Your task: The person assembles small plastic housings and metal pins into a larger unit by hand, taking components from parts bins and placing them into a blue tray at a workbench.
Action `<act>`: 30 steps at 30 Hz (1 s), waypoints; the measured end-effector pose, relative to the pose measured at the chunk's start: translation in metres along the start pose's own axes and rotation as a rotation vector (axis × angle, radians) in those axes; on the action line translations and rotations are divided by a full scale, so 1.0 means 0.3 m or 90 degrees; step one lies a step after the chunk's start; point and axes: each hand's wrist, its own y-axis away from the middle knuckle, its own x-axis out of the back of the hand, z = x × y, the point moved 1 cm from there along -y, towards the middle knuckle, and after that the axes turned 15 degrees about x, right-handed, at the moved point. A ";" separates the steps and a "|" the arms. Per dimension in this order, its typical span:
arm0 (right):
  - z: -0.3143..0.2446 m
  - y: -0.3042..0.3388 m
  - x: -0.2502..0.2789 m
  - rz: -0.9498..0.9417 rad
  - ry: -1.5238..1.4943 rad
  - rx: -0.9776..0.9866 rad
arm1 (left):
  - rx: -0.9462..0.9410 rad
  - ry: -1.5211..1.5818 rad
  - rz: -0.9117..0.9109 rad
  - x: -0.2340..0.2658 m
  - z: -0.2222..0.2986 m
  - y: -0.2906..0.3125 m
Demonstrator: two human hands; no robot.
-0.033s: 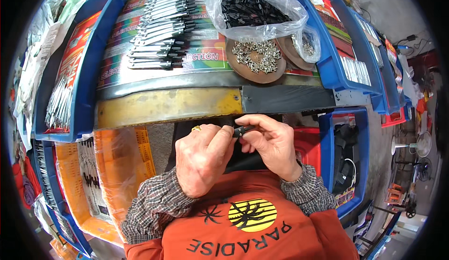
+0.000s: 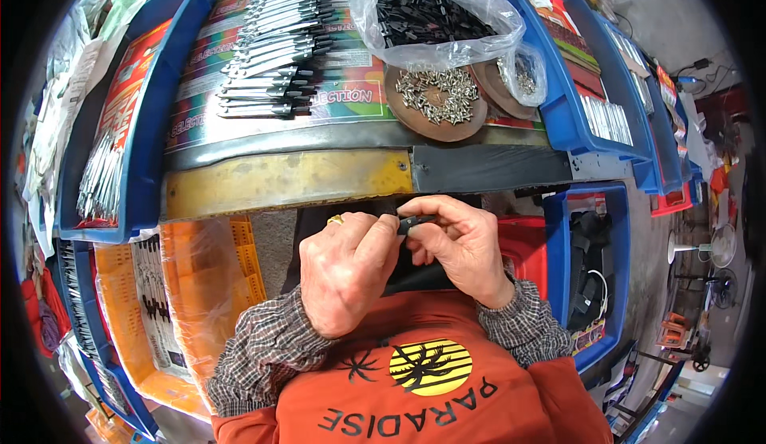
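Note:
In front of my body, below the table edge, my two hands meet at a small black part (image 2: 413, 223). My left hand (image 2: 345, 264) is closed around one end of it, the thumb and forefinger pressed together. My right hand (image 2: 459, 240) pinches the other end between thumb and fingertips. The part's inner end is hidden by my fingers. Beyond them on the table lies a row of slim silver tools with black ends (image 2: 279, 49). To its right, a round brown dish (image 2: 435, 131) bears many small metal pins or screws (image 2: 423, 97).
A clear plastic bag (image 2: 447, 51) full of black parts stands behind the dish. Blue bins (image 2: 132, 125) flank the table on both sides. An orange crate (image 2: 211, 300) sits lower left; a blue bin with black items (image 2: 558, 260) is lower right. The table's front edge (image 2: 287, 181) lies just beyond my hands.
My right hand's fingers have shifted very slightly on the black part. Everything else looks the same.

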 end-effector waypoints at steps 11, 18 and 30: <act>-0.019 -0.033 -0.010 0.008 -0.069 -0.055 | -0.086 -0.009 0.049 -0.004 -0.014 -0.016; -0.036 -0.059 0.030 0.025 0.033 0.101 | -0.042 -0.070 -0.006 0.109 -0.027 -0.106; -0.032 -0.119 0.089 0.052 0.021 0.118 | -0.049 -0.184 0.159 0.199 -0.354 -0.585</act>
